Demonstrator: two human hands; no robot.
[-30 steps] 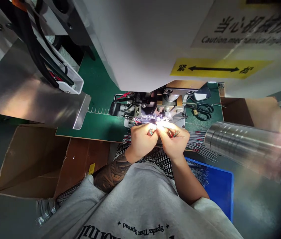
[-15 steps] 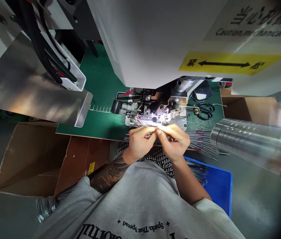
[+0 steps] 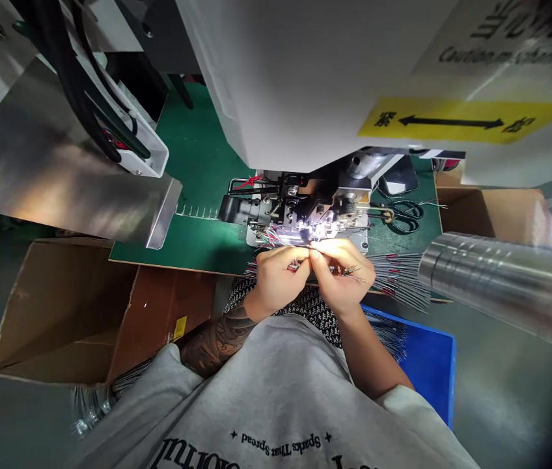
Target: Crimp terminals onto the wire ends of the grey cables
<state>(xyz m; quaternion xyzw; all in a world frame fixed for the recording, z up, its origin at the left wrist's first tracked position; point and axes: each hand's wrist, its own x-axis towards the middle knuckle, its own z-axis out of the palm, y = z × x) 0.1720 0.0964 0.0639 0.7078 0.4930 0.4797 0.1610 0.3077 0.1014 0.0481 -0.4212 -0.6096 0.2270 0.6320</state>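
Note:
My left hand (image 3: 280,277) and my right hand (image 3: 345,277) meet at the fingertips, just in front of the lit head of a crimping machine (image 3: 300,208). Both are closed in a pinch on thin wires. Ends of a small wire bunch (image 3: 351,271) stick out over my right palm, and red and white bits show inside my left hand. Coloured wire ends (image 3: 270,237) lie on the machine's front plate, left of the bright spot. A bundle of grey wires with red marks (image 3: 400,277) fans out at the right of my right hand.
A strip of terminals (image 3: 198,213) runs over the green table (image 3: 198,251) into the machine. Black scissors (image 3: 405,217) lie right. A metal cylinder (image 3: 491,277) juts in at the right. Cardboard box (image 3: 61,312) stands left, blue bin (image 3: 439,371) lower right. A white housing (image 3: 295,85) hangs overhead.
Both hands stay together at nearly the same place, with the fingers slightly shifted. The wire ends over my right palm have spread a little. The view has moved slightly.

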